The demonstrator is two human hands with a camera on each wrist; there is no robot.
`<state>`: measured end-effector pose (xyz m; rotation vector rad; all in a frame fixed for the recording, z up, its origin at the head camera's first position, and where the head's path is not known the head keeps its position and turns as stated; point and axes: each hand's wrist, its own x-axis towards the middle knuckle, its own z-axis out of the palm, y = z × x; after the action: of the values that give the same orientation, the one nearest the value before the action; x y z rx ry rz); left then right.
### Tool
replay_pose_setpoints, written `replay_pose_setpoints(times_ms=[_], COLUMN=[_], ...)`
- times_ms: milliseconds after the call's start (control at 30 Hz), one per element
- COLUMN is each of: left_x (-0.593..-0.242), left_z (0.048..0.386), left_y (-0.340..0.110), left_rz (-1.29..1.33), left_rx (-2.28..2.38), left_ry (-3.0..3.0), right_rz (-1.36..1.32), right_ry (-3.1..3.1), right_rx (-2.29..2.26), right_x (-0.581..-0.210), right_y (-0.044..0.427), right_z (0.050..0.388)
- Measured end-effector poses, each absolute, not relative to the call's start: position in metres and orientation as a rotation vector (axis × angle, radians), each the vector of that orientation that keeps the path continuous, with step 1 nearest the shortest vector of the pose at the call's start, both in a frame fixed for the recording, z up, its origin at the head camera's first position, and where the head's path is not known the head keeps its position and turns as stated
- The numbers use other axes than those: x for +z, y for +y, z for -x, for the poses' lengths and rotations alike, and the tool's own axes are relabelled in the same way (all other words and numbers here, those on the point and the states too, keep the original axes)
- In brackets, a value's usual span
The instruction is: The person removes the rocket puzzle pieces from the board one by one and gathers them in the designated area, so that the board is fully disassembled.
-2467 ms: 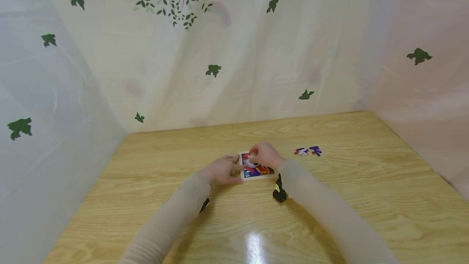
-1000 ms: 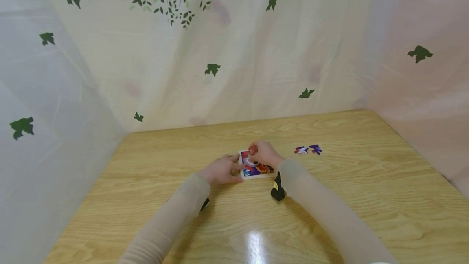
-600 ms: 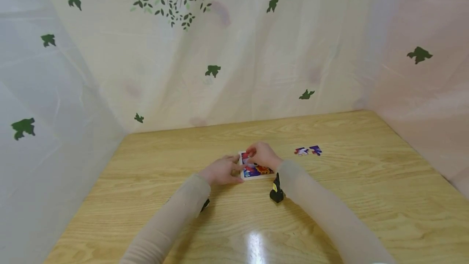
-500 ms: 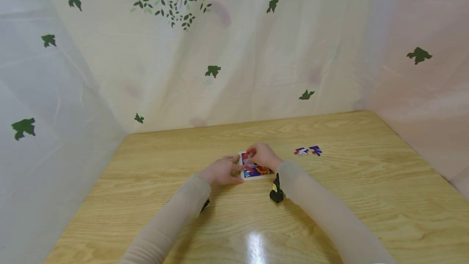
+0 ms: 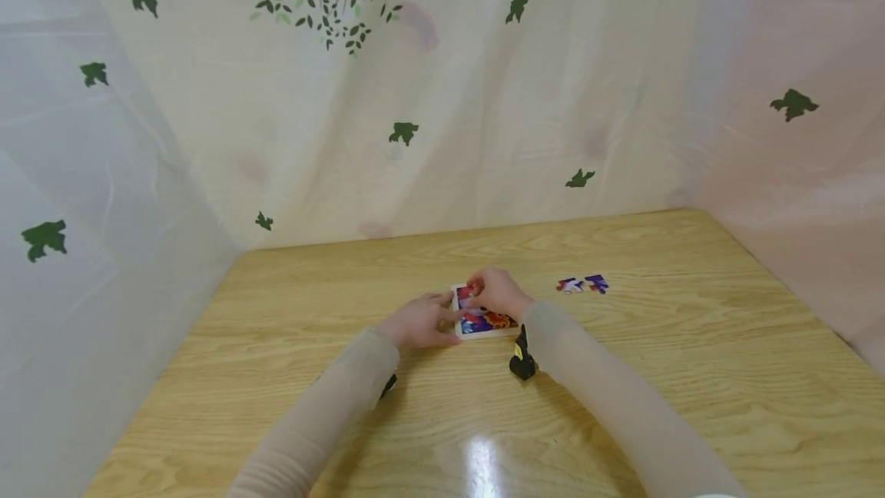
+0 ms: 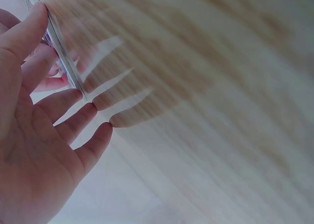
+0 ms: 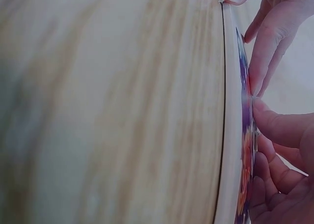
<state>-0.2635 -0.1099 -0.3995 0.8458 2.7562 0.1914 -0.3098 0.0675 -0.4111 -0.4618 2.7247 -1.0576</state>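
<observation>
One table [image 5: 442, 413] lies under a left hand [image 5: 418, 321], spread fingers touching the left edge of the puzzle [image 5: 480, 323], a right hand [image 5: 500, 292] slightly farther left over it than at first, fingers bent, any pinch impossible to tell, and, rightward, two unmoved pieces [image 5: 571, 285].

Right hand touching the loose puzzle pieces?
Apart. Head view shows wood tabletop between the right hand and both loose puzzle pieces.
</observation>
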Motion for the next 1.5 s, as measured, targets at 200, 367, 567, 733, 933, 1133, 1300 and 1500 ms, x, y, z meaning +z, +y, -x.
replay_pose_setpoints(times_ms=[200,367,567,733,933,1133,1300,1500], left_x=[-0.401,-0.401,-0.400,-0.401,-0.403,-0.402,-0.402,-0.401], left_z=[0.264,0.265,0.262,0.260,0.260,0.259,0.258,0.257], left_y=[-0.111,-0.111,-0.111,-0.112,-0.113,-0.112,-0.112,-0.112], left_rz=[-0.866,-0.866,-0.847,-0.837,-0.831,-0.829,-0.815,-0.829], left_rx=[0.187,0.188,0.184,0.181,0.178,0.165,0.163,0.158], left_ry=[2.759,2.762,2.761,2.760,2.762,2.757,2.750,2.755], right_rz=[0.482,0.516,0.527,0.567,0.602,0.702,0.686,0.658], right_ry=[2.740,2.744,2.733,2.739,2.712,2.718,2.703,2.677], right_rx=[-1.080,-1.115,-1.176,-1.223,-1.251,-1.272,-1.307,-1.320], right_x=[-0.411,-0.412,-0.413,-0.414,-0.413,-0.411,-0.412,-0.409], right_y=[0.067,0.066,0.067,0.067,0.068,0.076,0.084,0.094], right_z=[0.309,0.309,0.308,0.306,0.304,0.303,0.301,0.296])
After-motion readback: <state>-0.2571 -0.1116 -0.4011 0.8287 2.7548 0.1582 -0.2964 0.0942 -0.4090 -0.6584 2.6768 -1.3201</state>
